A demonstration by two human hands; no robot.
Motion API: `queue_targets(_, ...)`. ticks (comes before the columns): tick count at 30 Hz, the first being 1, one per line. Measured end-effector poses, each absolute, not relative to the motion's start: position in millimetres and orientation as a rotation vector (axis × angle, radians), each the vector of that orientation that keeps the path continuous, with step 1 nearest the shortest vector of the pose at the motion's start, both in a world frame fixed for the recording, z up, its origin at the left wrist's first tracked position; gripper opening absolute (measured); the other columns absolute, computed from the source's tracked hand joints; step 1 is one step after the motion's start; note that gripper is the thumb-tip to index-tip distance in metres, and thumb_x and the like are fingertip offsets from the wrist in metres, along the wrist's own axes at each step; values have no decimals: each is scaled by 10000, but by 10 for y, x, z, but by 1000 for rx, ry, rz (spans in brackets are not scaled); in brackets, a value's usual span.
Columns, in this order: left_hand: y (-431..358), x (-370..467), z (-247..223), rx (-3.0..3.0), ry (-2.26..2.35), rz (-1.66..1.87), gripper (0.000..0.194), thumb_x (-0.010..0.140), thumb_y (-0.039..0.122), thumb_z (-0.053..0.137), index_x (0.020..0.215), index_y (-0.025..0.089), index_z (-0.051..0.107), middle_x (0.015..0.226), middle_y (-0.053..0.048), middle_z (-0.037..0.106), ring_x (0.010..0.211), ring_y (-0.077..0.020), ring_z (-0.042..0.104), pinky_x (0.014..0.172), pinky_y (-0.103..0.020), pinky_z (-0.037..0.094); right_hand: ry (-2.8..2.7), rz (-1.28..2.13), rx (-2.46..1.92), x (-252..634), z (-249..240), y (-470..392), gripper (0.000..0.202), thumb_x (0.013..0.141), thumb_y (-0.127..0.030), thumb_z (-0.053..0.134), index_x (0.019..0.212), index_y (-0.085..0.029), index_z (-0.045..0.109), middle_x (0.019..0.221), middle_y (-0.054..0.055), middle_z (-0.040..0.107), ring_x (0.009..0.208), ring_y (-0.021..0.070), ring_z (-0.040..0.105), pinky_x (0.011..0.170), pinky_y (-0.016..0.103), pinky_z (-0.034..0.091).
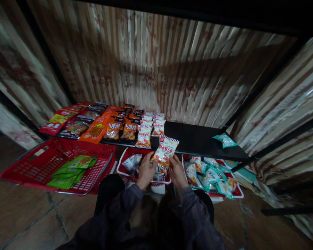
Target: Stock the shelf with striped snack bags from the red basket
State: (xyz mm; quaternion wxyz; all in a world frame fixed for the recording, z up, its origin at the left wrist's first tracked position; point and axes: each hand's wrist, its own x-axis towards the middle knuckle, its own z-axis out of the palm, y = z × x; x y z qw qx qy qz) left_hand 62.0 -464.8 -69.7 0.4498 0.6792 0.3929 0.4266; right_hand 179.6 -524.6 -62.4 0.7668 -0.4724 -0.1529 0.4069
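Note:
A white snack bag (pixel 166 151) with red lettering and a striped edge is held between my two hands, above a small red basket (pixel 123 171) with similar bags in it. My left hand (pixel 147 171) grips the bag's left side, and my right hand (pixel 177 171) grips its lower right side. Just beyond, white snack bags (pixel 144 136) stand in two columns on the black shelf (pixel 195 138). To their left are black-and-orange bags (pixel 114 128). A second small basket (pixel 240 193) at the right holds white and teal bags (pixel 211 176).
A large red basket (pixel 15 173) with green packets (pixel 73 170) sits at the left. Orange packets (pixel 95 130) and red packets (pixel 58 119) lie on the shelf's left part. One teal bag (pixel 225 140) lies at its right end. Black posts flank the shelf.

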Motion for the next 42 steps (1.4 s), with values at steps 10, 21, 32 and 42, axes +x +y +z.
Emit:
queue_targets(10,-4363,961,-770,1255,791,1013,277,748,277,644,1010,189,665,967,-76,729,806,-195,681,666,-289,556,-419,869,-1045,2119,-621,-4964,397,677,-419,764,1012,-227,675,996,37,743,847,198,696,784,336,552)
queue_targets(21,-3816,1339,-905,1900,914,1199,472,866,190,449,1333,197,511,1323,-120,585,1241,-234,537,1071,-442,412,-562,686,-1122,2612,-720,-4180,444,655,-359,769,1059,-198,676,966,30,746,844,181,670,787,311,525)
queue_targets(32,-3596,1499,-1296,2179,941,1127,586,887,173,418,1468,186,338,1534,-131,337,1422,-253,315,1142,-450,343,-662,588,-1289,2765,-982,-3755,506,723,-396,697,1187,-204,626,1107,48,721,967,210,651,880,347,512)
queue_targets(42,-3606,1582,-1373,2267,911,1106,708,875,81,379,1531,197,136,1618,-120,44,1478,-287,94,1167,-507,279,-663,576,-1423,2798,-1137,-3717,542,728,-437,684,1206,-190,626,1119,68,718,936,225,670,842,343,528)
